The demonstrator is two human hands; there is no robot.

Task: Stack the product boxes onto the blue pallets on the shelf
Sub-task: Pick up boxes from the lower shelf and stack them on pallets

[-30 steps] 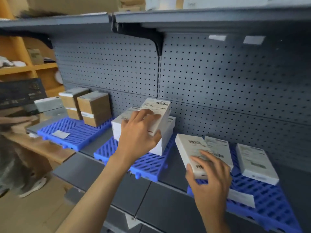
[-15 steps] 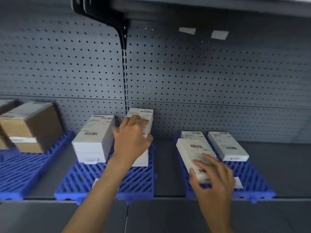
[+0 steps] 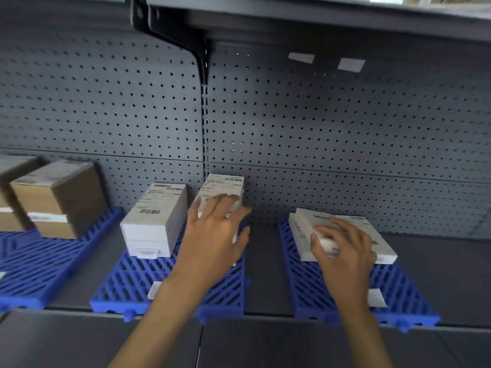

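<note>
Your left hand (image 3: 215,235) lies with spread fingers on the top white cardboard box with barcode labels (image 3: 221,191), which sits on the right stack of the middle blue plastic grid pallet (image 3: 170,285). The thumb goes over the right edge of this box and the other fingers rest on its upper face. The long axis of the box runs from you toward the grey perforated back panel (image 3: 318,123), and the barcode end points to the panel. Just beside it on the left stands a second stack of white labelled boxes (image 3: 155,221), with the same direction; a narrow gap is between the two stacks.

Your right hand (image 3: 342,248) grips a flat white labelled box (image 3: 308,229) at its near end, fingers curled over it; the picture is blurred here, so the thumb I cannot see. This box lies on another flat white box (image 3: 372,235) on the right blue plastic pallet (image 3: 305,288). Its long axis goes also front to back, a little turned to the left compared to the box under it.

On the left blue pallet (image 3: 32,269) stand brown cardboard boxes (image 3: 61,197), stacked two high, well apart from your hands. White paper slips lie on the front of the middle pallet (image 3: 154,290) and the right pallet (image 3: 377,298). A black metal bracket (image 3: 172,35) holds the upper grey shelf (image 3: 318,19) above the middle pallet. All pallets rest on the grey metal shelf (image 3: 265,261).
</note>
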